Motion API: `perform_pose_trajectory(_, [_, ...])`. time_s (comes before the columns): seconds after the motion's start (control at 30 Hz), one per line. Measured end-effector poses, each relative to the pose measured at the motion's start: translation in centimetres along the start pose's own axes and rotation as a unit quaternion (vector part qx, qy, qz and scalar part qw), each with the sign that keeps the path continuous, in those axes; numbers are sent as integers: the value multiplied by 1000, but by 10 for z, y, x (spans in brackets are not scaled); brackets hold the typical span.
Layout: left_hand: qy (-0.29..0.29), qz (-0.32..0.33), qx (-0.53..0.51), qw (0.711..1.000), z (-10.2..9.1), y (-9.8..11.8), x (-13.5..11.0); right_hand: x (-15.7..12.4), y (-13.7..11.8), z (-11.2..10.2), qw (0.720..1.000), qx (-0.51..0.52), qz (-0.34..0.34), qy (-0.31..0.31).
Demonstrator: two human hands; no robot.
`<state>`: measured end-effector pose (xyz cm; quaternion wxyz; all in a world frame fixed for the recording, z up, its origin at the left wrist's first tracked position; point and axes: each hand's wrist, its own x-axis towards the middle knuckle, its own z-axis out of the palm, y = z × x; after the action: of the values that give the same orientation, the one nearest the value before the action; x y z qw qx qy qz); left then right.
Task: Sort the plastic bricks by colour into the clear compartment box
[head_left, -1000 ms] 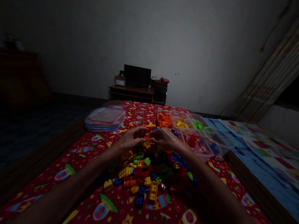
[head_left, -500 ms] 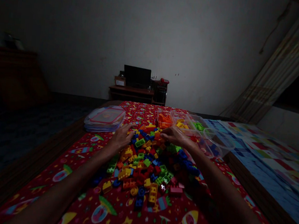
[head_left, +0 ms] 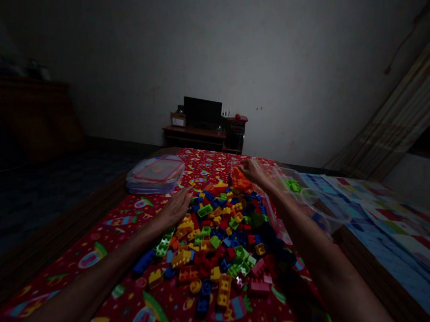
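A heap of toy building bricks (head_left: 214, 242) in yellow, blue, green, red, orange and pink lies on a red patterned cloth (head_left: 120, 252). My left hand (head_left: 177, 207) rests at the heap's far left side, fingers stretched out and holding nothing visible. My right hand (head_left: 254, 171) is over a clear container of orange bricks (head_left: 240, 181) behind the heap. Its fingers are curled together, and what they hold, if anything, is hidden. Green bricks (head_left: 293, 185) fill another clear container to the right of my right wrist.
Stacked clear lids (head_left: 155, 174) lie at the back left of the cloth. A round-rimmed clear tub (head_left: 325, 208) stands on the right. Beyond it is a patchwork bedspread (head_left: 391, 212). A desk with a monitor (head_left: 202, 112) is against the far wall.
My right hand has moved from the heap's far side up over the orange bricks' container. My left hand has shifted slightly nearer and lies flatter. The view has turned a little left.
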<state>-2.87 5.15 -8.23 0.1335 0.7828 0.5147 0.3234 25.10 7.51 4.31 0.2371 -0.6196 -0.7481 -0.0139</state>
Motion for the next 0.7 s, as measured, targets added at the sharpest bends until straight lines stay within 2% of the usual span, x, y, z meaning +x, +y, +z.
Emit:
perform_pose_trajectory(0.1, [-27, -5, -8, 1000, 4, -2, 4, -6, -27, 22, 989, -11, -117, -85])
perform_pose_trajectory(0.2, [-42, 18, -19, 999, 6, 3, 4, -4, -53, 47, 970, -53, -204, -123])
perform_pose_trajectory(0.27, [-51, 30, -22, 998, 6, 8, 2, 1, -64, 60, 955, -81, -236, -162])
perform_pose_trajectory(0.37, [-61, 28, -25, 997, 6, 13, -1, 5, -70, 73, 940, -102, -248, -212])
perform_pose_trajectory(0.5, [-58, 43, -43, 996, 5, 18, -2, -1, -60, 70, 942, -103, -250, -197])
perform_pose_trajectory(0.7, [-86, 82, -33, 992, 0, 34, -2, -29, -36, 38, 965, -36, -212, -147])
